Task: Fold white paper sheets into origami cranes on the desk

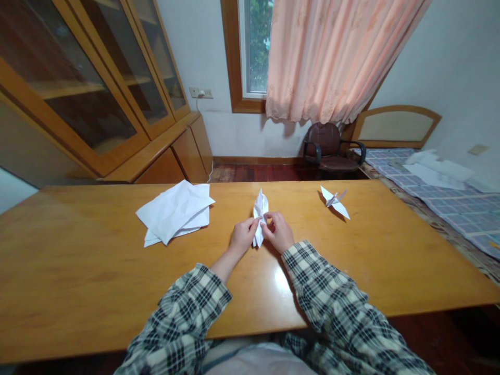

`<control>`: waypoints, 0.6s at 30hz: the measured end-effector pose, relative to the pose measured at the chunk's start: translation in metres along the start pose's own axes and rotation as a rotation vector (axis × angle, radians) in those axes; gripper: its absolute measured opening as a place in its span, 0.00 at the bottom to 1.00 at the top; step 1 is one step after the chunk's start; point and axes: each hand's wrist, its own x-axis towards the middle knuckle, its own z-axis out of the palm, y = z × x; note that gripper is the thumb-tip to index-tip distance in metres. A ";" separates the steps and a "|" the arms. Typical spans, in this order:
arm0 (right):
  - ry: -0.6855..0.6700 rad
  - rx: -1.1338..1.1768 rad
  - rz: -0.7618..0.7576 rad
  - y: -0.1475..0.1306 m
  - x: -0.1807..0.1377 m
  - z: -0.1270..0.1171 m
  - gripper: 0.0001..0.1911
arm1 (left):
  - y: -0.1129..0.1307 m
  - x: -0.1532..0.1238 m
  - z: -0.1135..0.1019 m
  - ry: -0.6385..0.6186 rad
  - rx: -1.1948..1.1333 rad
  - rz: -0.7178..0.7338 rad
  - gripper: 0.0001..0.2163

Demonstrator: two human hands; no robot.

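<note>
Between my hands is a narrow piece of folded white paper (260, 204), its long points running away from me and towards me over the table. My left hand (244, 234) pinches its left edge near the middle with thumb and finger. From the other side, my right hand (279, 233) grips the right edge with thumb and forefinger, its other fingers curled. A finished white paper crane (333, 200) rests off to the right with its wings spread. Over on the left lies an uneven stack of white paper sheets (177, 211).
The wooden table (97, 291) stretches wide in front of me. Past its far edge stand a brown office chair (330, 146) and a glass-fronted cabinet (133, 78) at left. A bed (441, 182) with a checked cover is on the right. A pink curtain (332, 57) hangs at the window.
</note>
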 end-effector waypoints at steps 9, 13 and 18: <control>-0.009 -0.035 0.008 -0.002 0.001 -0.001 0.14 | -0.001 0.001 0.000 0.022 -0.049 -0.003 0.20; 0.007 -0.005 0.050 -0.002 0.000 0.000 0.16 | -0.001 0.001 0.001 0.010 -0.028 -0.013 0.21; 0.015 0.015 0.084 0.002 0.000 0.003 0.18 | -0.001 0.000 0.000 -0.014 0.056 0.024 0.20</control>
